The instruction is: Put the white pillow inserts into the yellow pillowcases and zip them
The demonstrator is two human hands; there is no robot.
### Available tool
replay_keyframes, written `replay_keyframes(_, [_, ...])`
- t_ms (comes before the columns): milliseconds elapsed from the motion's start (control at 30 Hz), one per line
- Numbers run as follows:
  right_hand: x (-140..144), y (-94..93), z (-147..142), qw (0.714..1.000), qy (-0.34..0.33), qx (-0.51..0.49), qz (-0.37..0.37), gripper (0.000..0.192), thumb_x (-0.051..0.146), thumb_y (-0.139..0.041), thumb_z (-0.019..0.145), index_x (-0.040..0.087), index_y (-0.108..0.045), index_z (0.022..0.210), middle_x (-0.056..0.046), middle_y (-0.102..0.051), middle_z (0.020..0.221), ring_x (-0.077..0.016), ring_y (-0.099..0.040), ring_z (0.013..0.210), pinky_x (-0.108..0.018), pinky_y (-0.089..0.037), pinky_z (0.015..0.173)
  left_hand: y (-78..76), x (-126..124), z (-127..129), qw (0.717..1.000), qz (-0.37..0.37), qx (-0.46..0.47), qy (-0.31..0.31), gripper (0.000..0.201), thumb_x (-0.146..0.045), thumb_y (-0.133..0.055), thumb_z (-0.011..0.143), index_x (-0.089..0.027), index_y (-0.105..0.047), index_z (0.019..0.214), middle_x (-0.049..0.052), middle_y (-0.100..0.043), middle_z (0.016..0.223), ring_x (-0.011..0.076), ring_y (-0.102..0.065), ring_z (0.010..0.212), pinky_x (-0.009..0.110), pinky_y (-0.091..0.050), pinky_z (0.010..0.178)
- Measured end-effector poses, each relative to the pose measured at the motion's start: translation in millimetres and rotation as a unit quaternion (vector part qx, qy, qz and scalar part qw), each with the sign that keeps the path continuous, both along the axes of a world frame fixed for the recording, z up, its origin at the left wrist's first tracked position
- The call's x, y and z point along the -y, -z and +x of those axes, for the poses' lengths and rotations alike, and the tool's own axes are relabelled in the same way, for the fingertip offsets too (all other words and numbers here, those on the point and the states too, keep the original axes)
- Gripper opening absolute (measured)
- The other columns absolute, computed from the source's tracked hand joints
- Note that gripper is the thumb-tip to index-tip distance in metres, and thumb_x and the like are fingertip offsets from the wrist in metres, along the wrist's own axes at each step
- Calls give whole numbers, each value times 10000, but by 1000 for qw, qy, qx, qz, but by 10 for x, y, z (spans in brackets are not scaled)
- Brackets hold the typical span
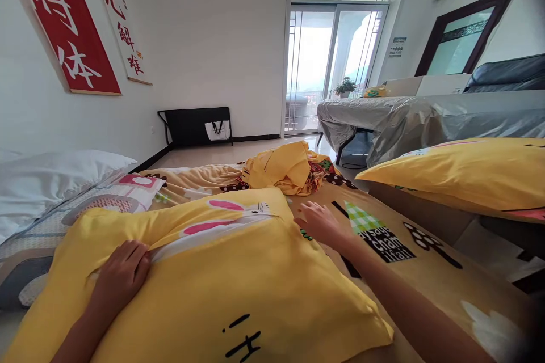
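A big yellow pillow (238,289) with a rabbit print lies on the bed in front of me. My left hand (121,275) presses flat on its upper left part, fingers bunching the fabric. My right hand (317,221) rests at the pillow's far right corner, fingers spread, touching the pillow edge and the printed yellow sheet (395,249). Neither hand clearly grips anything.
A crumpled yellow cloth (283,167) lies at the bed's far end. A second yellow pillow (464,173) sits on the right, a white pillow (55,173) on the left. Beyond are a covered table (383,113), a black rack (198,125) and glass doors (332,62).
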State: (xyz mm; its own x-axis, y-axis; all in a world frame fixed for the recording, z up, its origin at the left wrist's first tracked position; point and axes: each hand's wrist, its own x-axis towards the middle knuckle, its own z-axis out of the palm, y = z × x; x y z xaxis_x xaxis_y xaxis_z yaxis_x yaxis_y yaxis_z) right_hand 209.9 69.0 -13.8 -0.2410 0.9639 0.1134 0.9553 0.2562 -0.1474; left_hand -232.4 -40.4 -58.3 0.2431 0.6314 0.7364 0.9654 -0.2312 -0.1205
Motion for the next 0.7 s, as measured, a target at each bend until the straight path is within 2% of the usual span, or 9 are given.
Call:
replay_keyframes(100, [-40,-383,-438,983,-168,27,75,319,368,-486,916,168,-593,1139,-134,-618,1140,-264,-549,1081,-371,-354,922,29,16,-25,999,28,-21,4,178,-238,-404,880,-212,-544,773,40,-581,723,215,-557,717,337,-441,698])
replay_keyframes(167, [-80,-437,-701,970,-225,58,77,289,318,-516,883,159,-601,1109,-148,-619,1114,-289,-545,1072,-414,-347,933,40,13,-19,999,35,-30,5,167,-225,-411,880,-211,-545,781,40,-581,729,212,-556,719,332,-441,695])
replay_keyframes(233, [-138,-330,-869,973,-215,69,57,290,240,-526,835,142,-601,1098,-174,-610,1117,-315,-543,1070,-445,-360,914,53,0,-11,999,34,-33,8,166,-219,-415,881,-211,-547,779,39,-582,730,205,-558,717,327,-444,695])
replay_keyframes(300, [-201,-123,-933,979,-193,60,36,328,221,-532,797,131,-590,1107,-181,-608,1118,-317,-555,1047,-431,-393,866,67,-26,-10,999,26,-36,14,160,-218,-426,878,-211,-553,779,36,-589,732,198,-564,715,321,-446,694])
replay_keyframes(433, [-285,270,-886,980,-195,25,13,421,338,-555,788,159,-537,1168,-139,-617,1133,-288,-559,1041,-374,-414,820,27,-110,3,998,13,-66,20,159,-240,-447,860,-218,-562,753,37,-602,721,213,-568,711,346,-440,690])
replay_keyframes(533, [-340,372,-844,985,-169,-8,7,416,347,-562,786,159,-519,1154,-139,-635,1094,-281,-559,1029,-350,-398,806,-182,-175,195,995,26,-91,-11,172,-275,-447,849,-220,-567,739,58,-607,721,252,-565,729,393,-425,698])
replay_keyframes(600, [-384,384,-835,988,-152,-43,4,351,313,-569,783,161,-529,1097,-126,-654,1037,-260,-571,995,-318,-384,776,-417,-215,511,993,52,-104,0,158,-255,-448,842,-209,-598,821,77,-634,794,265,-575,796,407,-428,744])
replay_keyframes(667, [-423,393,-835,988,-136,-74,10,277,283,-541,810,165,-533,1061,-110,-664,1001,-234,-584,949,-291,-366,739,-682,-272,979,989,40,-122,77,181,-183,-444,835,-203,-614,894,64,-646,833,229,-580,812,373,-438,769])
replay_keyframes(700, [-438,400,-836,988,-127,-88,17,249,281,-520,833,167,-534,1054,-104,-669,988,-222,-589,922,-282,-356,720,-807,-313,1251,982,-8,-147,122,210,-137,-428,834,-196,-620,894,57,-645,819,211,-580,789,352,-442,743])
